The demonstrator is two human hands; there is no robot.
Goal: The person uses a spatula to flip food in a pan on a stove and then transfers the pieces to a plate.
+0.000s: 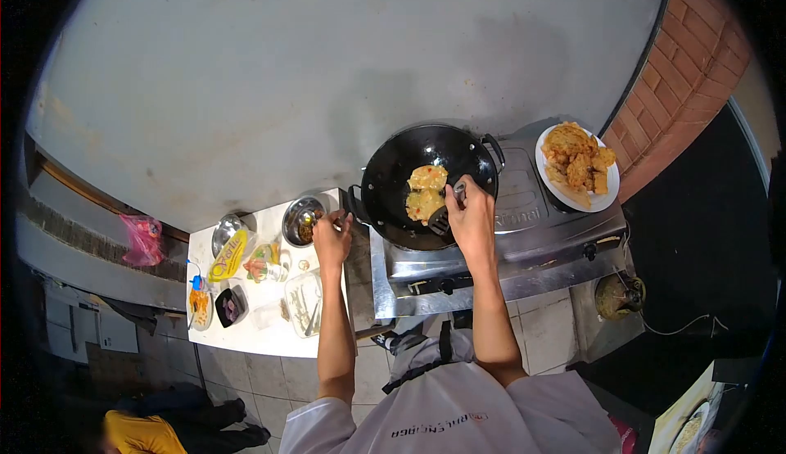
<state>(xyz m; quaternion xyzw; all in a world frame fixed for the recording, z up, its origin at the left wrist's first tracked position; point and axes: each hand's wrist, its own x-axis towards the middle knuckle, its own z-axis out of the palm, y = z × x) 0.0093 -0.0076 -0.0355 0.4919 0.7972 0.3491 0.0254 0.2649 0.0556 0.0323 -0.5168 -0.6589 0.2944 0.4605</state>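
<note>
A black wok (393,155) with two side handles sits on the left part of a silver gas stove (524,249). Two yellow fritters (426,178) lie in it, one above the other. My right hand (473,215) grips the handle of a black slotted spatula (439,221), whose head touches the lower fritter's edge. Just left of the wok, my left hand (332,237) is raised with its fingers curled near the wok's left handle; what it holds, if anything, is too small to tell. A metal bowl (300,215) stands beside that hand.
A white plate (607,196) of fried food rests on the stove's right side. The white table (246,339) at left bears a yellow packet (228,256), a black dish (231,305) and a clear container (303,300). A person in yellow (143,433) is at lower left.
</note>
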